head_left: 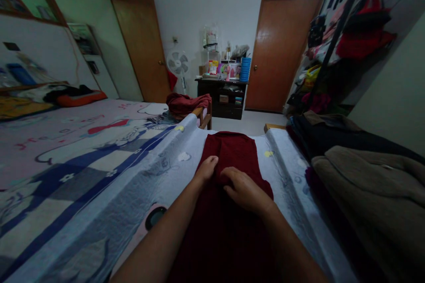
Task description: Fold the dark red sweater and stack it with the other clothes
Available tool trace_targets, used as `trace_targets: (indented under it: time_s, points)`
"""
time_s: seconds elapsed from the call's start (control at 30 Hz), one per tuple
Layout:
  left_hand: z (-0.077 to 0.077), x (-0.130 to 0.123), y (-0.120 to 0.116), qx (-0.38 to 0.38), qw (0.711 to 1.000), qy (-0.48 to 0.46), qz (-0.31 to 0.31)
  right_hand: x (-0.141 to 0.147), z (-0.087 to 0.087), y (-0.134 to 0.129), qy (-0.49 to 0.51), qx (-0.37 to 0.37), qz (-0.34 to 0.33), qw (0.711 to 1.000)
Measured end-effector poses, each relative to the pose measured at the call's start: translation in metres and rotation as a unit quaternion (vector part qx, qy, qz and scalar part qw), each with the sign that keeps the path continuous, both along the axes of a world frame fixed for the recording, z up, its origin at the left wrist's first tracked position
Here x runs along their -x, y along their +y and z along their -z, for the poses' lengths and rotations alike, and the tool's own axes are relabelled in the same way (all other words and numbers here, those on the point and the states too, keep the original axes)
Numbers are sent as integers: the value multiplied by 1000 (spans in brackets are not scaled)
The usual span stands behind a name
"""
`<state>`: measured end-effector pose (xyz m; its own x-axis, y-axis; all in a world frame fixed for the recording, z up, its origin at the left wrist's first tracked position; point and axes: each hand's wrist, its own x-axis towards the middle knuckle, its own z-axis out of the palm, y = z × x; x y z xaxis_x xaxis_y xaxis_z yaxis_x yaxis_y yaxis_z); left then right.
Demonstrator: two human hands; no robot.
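Blanket [79, 141], pink with a blue-and-white check border, spread over the bed at left.
Sheet [172, 174], pale with small printed motifs, covering the lower bedding in front of the person and rising in a ridge along either side.
Doors, two, brown wood: one standing ajar [141, 44] at back left, one shut [280, 48] at back right.
Cabinet [215, 108], dark, against the back wall between the doors; assorted small goods on top and on its shelves.
Pile of clothes [368, 181], at right beside the sheet, a grey-brown piece uppermost at the near side.
Garment [237, 148], dark red, laid lengthwise on the sheet, directly before the person; near end in shadow, partly covered by the forearms.
Fan [178, 63], white, on a stand, left of the cabinet.
Cloth bundle [184, 105], reddish brown, heaped at the bed's far corner.
Pink item [156, 217] with a dark round face, on the sheet, partly behind the left forearm.
Right hand [245, 188], over the garment's middle; half-open, fingers bent, thumb apart from them.
Left hand [207, 169], at the garment's left edge; fingers curled, whether gripping cloth cannot be told.
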<state>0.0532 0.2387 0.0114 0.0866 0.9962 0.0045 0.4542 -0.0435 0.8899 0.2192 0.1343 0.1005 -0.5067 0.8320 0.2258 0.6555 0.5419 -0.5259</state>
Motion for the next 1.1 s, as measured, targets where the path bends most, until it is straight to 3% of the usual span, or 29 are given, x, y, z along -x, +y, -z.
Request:
trace_targets:
  time_s: [0.2, 0.33, 0.43, 0.57, 0.73, 0.83, 0.97, 1.03, 1.1]
  points:
    - [-4, 1, -41, 23, 1000, 6, 14, -62, 34, -3, -23, -31, 186, 982]
    - [-2, 5, -74, 20, 998, -6, 56, -91, 59, -9, -37, 53, 250, 966]
    - [-7, 5, -95, 23, 996, -33, 79, -94, 69, -11, -11, 107, 263, 959]
    - [-19, 1, -114, 58, 992, -112, 11, -86, 72, -12, -5, 90, 270, 959]
    - [-25, -3, -133, 137, 949, -278, -59, -67, 56, -23, 36, -57, 283, 957]
    - [-28, -2, -147, 182, 894, -401, -88, -45, 38, -39, 106, -146, 231, 956]
    - [-38, -1, -166, 231, 821, -521, -39, -13, 22, -68, 116, -137, 118, 977]
    - [-42, 1, -173, 227, 807, -543, -38, -2, 19, -81, 105, -99, 48, 988]
    - [-42, 3, -178, 206, 814, -538, -79, 3, 18, -91, 104, -53, -10, 993]
